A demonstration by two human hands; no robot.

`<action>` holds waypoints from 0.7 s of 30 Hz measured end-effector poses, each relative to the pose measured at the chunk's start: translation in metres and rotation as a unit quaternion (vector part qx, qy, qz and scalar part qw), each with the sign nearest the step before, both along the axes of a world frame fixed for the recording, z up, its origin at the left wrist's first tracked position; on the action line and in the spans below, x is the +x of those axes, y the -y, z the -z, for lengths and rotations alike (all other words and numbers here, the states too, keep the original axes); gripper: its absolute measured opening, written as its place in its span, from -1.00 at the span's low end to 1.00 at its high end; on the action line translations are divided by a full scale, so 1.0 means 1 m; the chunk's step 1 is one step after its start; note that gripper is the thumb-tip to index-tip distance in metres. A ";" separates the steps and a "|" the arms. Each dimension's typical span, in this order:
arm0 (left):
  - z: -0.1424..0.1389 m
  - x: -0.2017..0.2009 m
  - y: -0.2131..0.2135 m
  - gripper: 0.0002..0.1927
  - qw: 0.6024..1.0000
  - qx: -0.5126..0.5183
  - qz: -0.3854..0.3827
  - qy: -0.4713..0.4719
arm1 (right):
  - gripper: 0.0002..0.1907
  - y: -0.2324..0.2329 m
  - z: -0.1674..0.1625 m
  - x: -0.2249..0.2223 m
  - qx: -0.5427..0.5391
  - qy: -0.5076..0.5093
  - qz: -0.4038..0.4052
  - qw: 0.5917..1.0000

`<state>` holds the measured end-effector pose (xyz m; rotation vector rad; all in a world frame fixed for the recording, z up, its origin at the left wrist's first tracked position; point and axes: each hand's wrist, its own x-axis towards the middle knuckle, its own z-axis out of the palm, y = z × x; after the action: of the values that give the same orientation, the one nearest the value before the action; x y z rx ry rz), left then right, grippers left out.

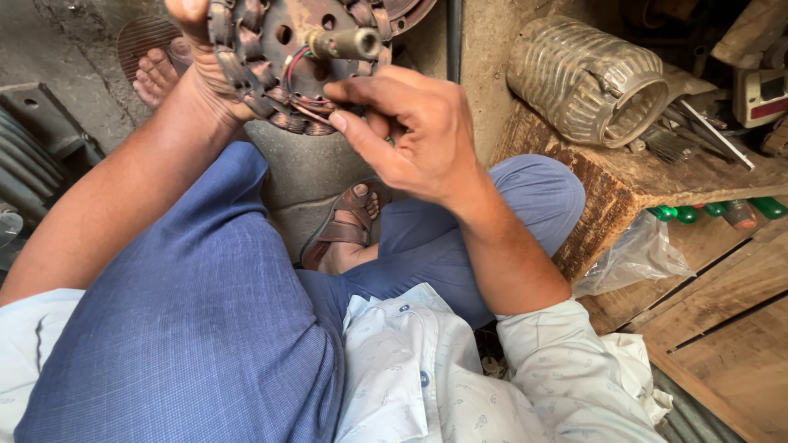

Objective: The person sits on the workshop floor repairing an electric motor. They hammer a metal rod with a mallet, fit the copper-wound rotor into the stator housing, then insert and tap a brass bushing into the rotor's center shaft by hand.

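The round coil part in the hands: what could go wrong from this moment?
1. The right hand pinches thin red wires by the copper coils; a hard pull might tear them.
2. The left hand holds the coil part only at its rim, in the air; if it slips, it could fall on the sandalled foot below.

Two hands are in view, the left hand (197,41) at the top left of the frame and the right hand (410,131) near the top centre. One motor winding (287,57) sits between them. Two sandals show, one brown sandal (345,226) mid-frame, another (152,37) upper left. One ribbed metal casing (587,82) lies upper right. One plastic bag (636,254) hangs at right.
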<state>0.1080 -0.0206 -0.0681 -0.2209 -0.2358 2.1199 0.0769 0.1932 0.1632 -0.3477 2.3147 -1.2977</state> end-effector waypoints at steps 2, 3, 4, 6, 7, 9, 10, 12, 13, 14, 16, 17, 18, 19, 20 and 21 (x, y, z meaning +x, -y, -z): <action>0.006 0.004 0.001 -0.38 1.000 0.002 -0.010 0.001 | -0.83 0.003 0.001 0.001 0.000 0.009 0.009 1.000; 0.008 0.006 0.001 -0.37 1.000 0.000 -0.017 -0.001 | -0.84 0.003 0.001 0.002 -0.007 0.018 0.014 1.000; 0.011 0.007 0.001 -0.36 1.000 0.002 -0.019 -0.001 | -0.86 0.003 0.001 0.003 -0.013 0.027 0.020 0.999; 0.015 0.008 0.000 -0.35 1.000 0.003 -0.026 -0.001 | -0.87 0.003 0.003 0.006 -0.029 0.040 0.038 0.998; 0.015 0.009 0.000 -0.34 1.000 0.004 -0.030 -0.001 | -0.87 0.003 0.004 0.008 -0.038 0.044 0.050 0.997; 0.016 0.010 0.000 -0.32 0.999 0.002 -0.034 -0.004 | -0.83 0.004 0.006 0.012 -0.064 0.063 0.081 0.993; 0.017 0.010 -0.001 -0.31 0.999 0.004 -0.036 -0.003 | -0.79 0.004 0.008 0.014 -0.080 0.080 0.099 0.989; 0.016 0.010 -0.001 -0.30 0.999 0.004 -0.041 -0.003 | -0.80 0.004 0.010 0.015 -0.082 0.088 0.112 0.986; 0.015 0.010 -0.001 -0.29 0.999 0.004 -0.043 -0.004 | -0.84 0.003 0.012 0.014 -0.068 0.079 0.106 0.989; 0.015 0.010 0.000 -0.28 0.999 0.003 -0.045 -0.004 | -0.88 0.001 0.012 0.013 -0.053 0.070 0.100 0.991; 0.013 0.010 0.000 -0.27 0.999 0.002 -0.047 -0.005 | -0.93 -0.007 0.012 0.006 -0.057 0.046 0.125 0.990; 0.013 0.010 0.001 -0.26 0.999 0.000 -0.048 -0.007 | -0.95 -0.012 0.012 0.002 -0.059 0.034 0.136 0.988; 0.012 0.010 0.001 -0.25 0.999 -0.002 -0.047 -0.008 | -0.97 -0.018 0.011 -0.002 -0.051 0.024 0.122 0.991; 0.012 0.010 0.002 -0.24 0.999 -0.001 -0.045 -0.007 | -0.99 -0.025 0.008 -0.006 -0.042 0.015 0.108 0.993; 0.012 0.011 0.002 -0.23 0.999 -0.001 -0.048 -0.007 | -0.98 -0.029 0.008 -0.008 -0.034 0.011 0.094 0.995; 0.012 0.011 0.003 -0.23 0.999 0.001 -0.049 -0.005 | -0.96 -0.033 0.007 -0.010 -0.027 0.006 0.079 0.997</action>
<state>0.1189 -0.0232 -0.0805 -0.2021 -0.2476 2.2175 0.0668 0.2257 0.1566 -0.1762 2.3402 -1.4347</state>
